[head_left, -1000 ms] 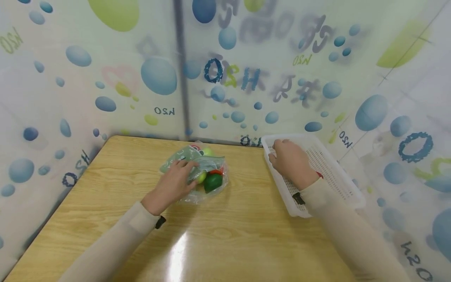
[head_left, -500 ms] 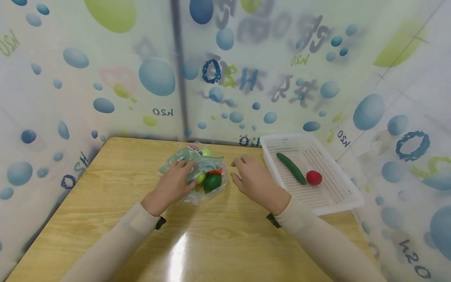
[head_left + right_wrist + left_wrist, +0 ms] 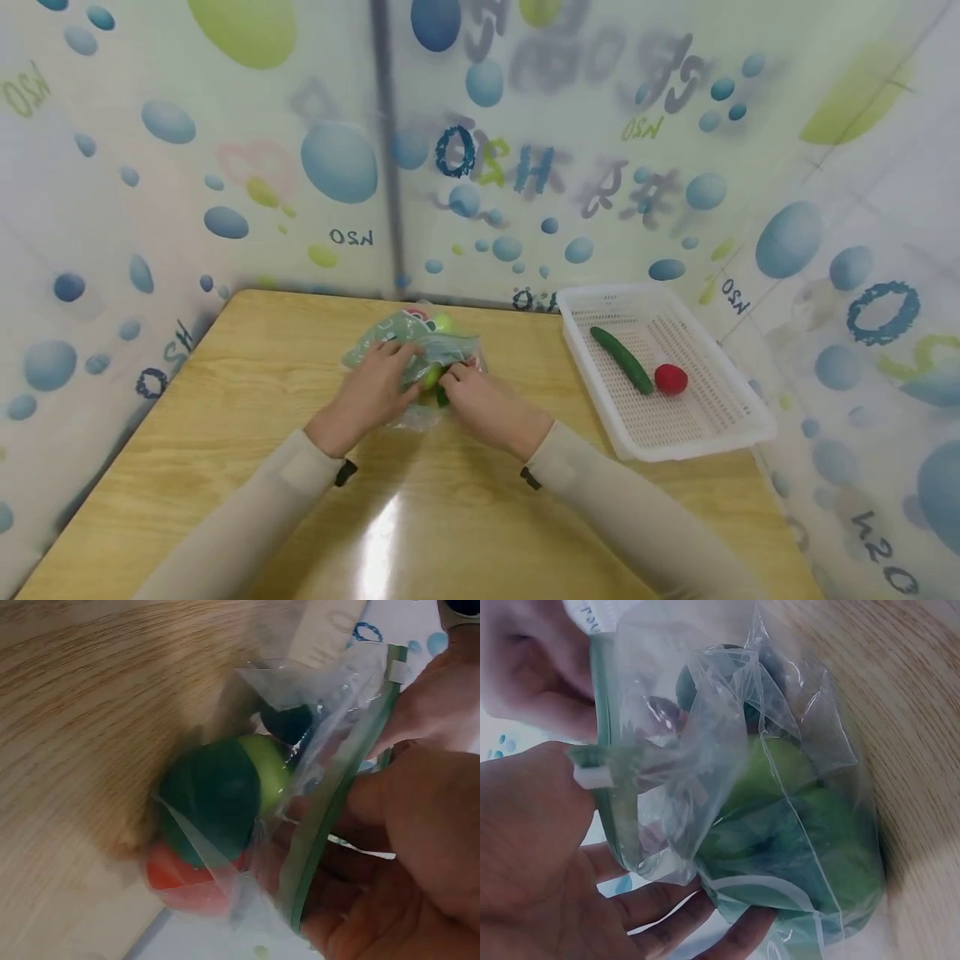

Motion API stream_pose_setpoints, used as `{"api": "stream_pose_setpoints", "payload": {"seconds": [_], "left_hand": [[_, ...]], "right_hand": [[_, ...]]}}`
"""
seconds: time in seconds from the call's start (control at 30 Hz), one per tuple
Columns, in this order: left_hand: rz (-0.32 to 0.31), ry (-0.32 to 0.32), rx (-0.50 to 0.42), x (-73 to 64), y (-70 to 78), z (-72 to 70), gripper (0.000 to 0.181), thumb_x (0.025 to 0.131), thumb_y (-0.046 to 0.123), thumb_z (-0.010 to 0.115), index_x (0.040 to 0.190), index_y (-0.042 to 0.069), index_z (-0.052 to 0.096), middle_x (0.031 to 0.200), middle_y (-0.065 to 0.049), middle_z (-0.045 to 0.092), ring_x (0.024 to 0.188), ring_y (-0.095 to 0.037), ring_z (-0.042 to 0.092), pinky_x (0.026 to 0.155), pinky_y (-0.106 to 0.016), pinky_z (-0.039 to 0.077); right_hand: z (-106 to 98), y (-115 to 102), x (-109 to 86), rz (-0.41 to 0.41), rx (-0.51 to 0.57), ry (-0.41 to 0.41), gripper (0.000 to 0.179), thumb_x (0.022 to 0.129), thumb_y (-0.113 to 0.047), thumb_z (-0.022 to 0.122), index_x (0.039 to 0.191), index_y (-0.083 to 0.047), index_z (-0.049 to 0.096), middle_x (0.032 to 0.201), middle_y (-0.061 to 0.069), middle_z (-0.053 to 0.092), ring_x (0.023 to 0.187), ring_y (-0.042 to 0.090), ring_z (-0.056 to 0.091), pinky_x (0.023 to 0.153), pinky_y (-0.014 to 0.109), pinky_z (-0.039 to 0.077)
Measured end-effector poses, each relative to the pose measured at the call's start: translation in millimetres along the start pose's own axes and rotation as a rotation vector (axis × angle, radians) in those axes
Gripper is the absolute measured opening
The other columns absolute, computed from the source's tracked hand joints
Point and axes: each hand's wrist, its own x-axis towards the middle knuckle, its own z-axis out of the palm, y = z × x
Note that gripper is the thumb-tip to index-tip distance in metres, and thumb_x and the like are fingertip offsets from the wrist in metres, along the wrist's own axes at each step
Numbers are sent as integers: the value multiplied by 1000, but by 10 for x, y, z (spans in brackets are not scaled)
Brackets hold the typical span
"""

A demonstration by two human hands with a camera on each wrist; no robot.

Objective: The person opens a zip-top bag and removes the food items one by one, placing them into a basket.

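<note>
A clear zip bag with green print and a green zip edge lies on the wooden table, holding produce. Through its plastic I see a dark green rounded vegetable, a red piece and light green round ones. My left hand holds the bag at its mouth, thumb by the zip edge and fingers spread along the printed side. The fingers of my right hand reach through the mouth, beside the dark green vegetable; whether they grip it is hidden by the plastic and zip edge.
To the right stands a white perforated basket. Inside it lie a cucumber and a red round item. A patterned wall borders the wooden table at the back.
My right hand has moved left from over the basket to the bag, its fingers now inside the mouth. The cucumber and red item have come into sight. My left hand stays on the bag.
</note>
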Motion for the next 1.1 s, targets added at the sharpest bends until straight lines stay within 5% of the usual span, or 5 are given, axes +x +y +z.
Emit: {"api": "stream_pose_setpoints", "payload": {"seconds": [0.13,0.37,0.67,1.1], "left_hand": [[6,2,1,4,-8,-1,50,101,14,90,146,1,72,140,-30,76,133,-57,68,110,-69,63],[7,4,14,13,-2,5,50,100,15,92,145,3,74,141,-30,77,133,-57,69,109,-69,63],[24,23,13,31,15,38,45,99,15,92,140,3,77,138,-30,78,131,-56,70,111,-69,63],[23,16,22,9,24,52,45,100,15,91,141,3,75,139,-31,77,132,-57,70,111,-69,62]], "right_hand": [[99,18,45,121,18,-32,30,120,-13,66,146,-2,75,144,16,77,136,28,73,97,35,72],[179,18,93,229,21,-31,51,113,-36,80,149,-2,71,144,19,75,139,34,73,95,42,73],[345,-47,110,252,-49,-25,63,106,-51,86,145,-4,72,136,17,79,124,32,79,91,43,74],[372,-100,124,283,22,-68,62,107,-49,86,145,-3,69,142,18,76,131,33,75,92,45,74]]}}
